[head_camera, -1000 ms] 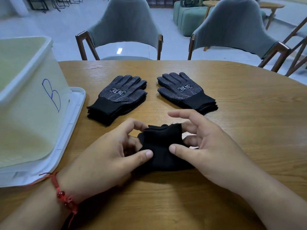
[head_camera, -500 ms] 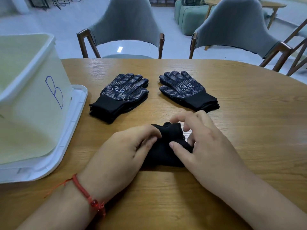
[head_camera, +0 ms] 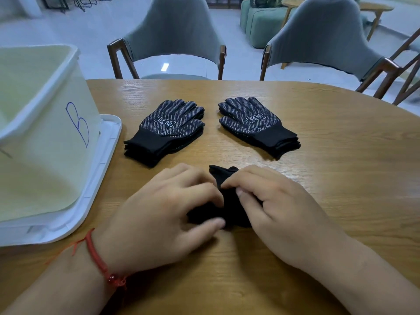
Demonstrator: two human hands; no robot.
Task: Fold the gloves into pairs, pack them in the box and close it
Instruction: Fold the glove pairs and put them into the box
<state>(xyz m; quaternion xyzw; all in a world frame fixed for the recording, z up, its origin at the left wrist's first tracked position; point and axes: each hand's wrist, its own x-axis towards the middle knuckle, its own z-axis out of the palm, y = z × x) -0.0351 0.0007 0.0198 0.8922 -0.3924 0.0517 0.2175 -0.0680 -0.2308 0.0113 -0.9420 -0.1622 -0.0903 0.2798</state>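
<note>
As left hand [head_camera: 163, 214] and right hand [head_camera: 279, 210] pinch the limp black knitted glove bundle [head_camera: 233, 211], its folded edge seems the surest hold.

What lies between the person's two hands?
A folded black glove bundle, gripped by the left hand and right hand, as the head view shows.

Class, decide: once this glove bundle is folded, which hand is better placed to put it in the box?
Left, probably. Both hands hold the glove bundle, but the box stands on the left hand's side; the right hand would have to reach across.
</note>
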